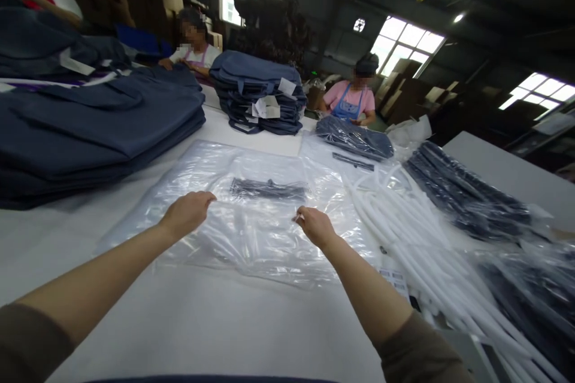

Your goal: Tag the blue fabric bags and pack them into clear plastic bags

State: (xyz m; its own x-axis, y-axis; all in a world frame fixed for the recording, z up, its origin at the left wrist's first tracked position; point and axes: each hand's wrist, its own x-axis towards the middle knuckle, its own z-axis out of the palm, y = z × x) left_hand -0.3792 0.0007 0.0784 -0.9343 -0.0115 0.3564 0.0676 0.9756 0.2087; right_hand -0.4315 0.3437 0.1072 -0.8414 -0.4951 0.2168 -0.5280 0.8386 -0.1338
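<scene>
A clear plastic bag (251,245) lies spread over a stack of similar bags on the white table, with dark print (269,188) showing near its middle. My left hand (188,212) pinches the plastic at the left with closed fingertips. Opposite it, my right hand (314,224) grips the same plastic edge between thumb and fingers. Between the two hands the film hangs slightly slack and creased, catching the light.
Dark blue fabric bags (99,114) are piled at the left, with another tagged stack (258,93) behind. White tubes (404,215) and plastic-wrapped dark bags (467,191) lie at the right. Across the table are co-workers, one in a blue apron (349,105).
</scene>
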